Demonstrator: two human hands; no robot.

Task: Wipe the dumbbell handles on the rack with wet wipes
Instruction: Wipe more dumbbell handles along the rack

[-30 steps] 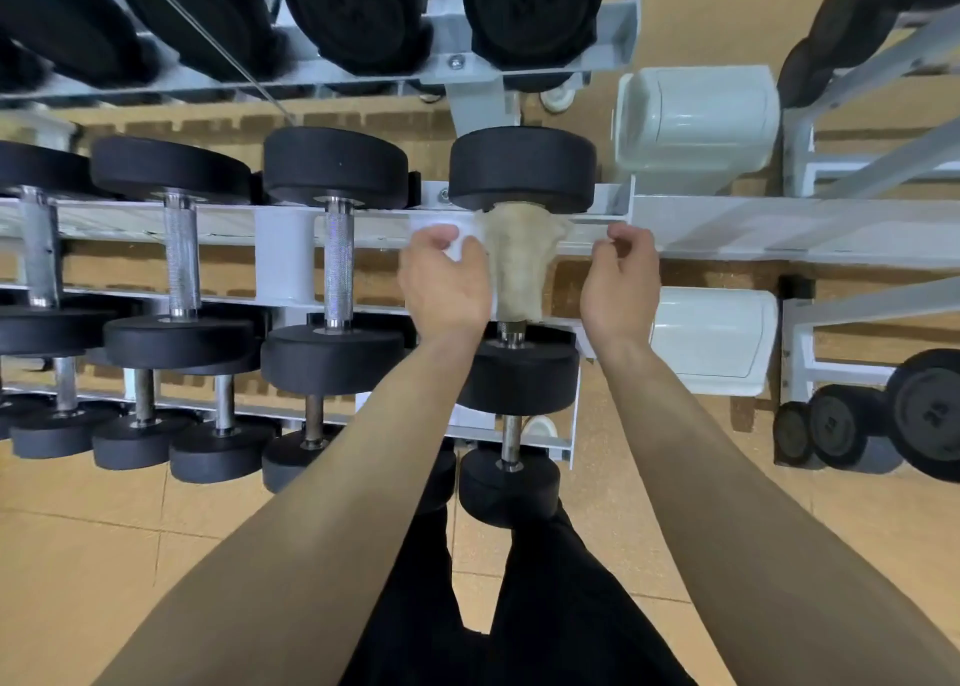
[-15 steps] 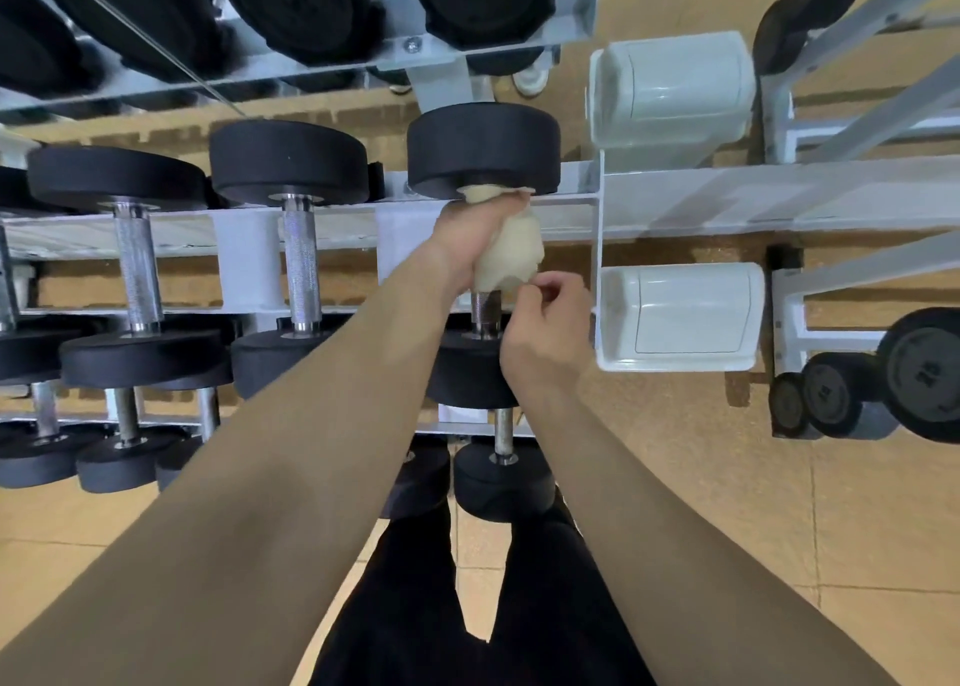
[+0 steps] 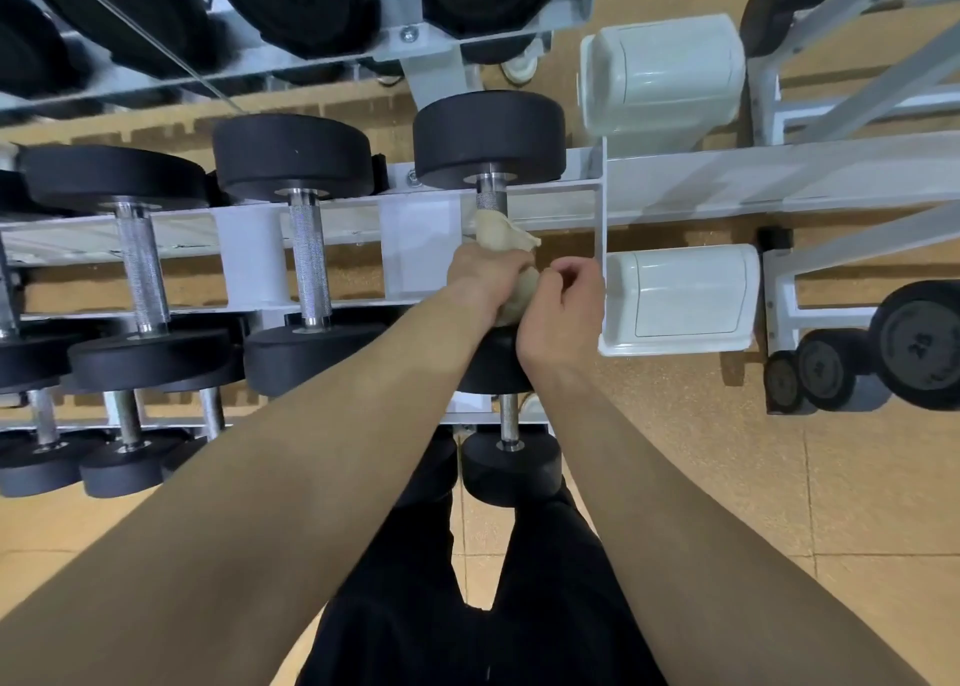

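Note:
A black dumbbell (image 3: 488,137) lies on the white rack (image 3: 421,249), the rightmost one of the middle tier. Its knurled steel handle (image 3: 491,198) shows only near the far head. A cream wet wipe (image 3: 501,236) is wrapped round the rest of the handle. My left hand (image 3: 480,280) grips the wipe and handle near the close head. My right hand (image 3: 558,311) pinches the lower right edge of the wipe beside it. The close head of this dumbbell is mostly hidden behind both hands.
More black dumbbells (image 3: 306,249) line the rack to the left, with further tiers above and below. White end caps (image 3: 675,290) close the rack on the right. A second rack with small dumbbells (image 3: 831,368) stands further right. My dark trousers are below.
My left hand has slid with the wipe down the handle toward me, baring the far end. My right hand stays at the wipe's lower edge.

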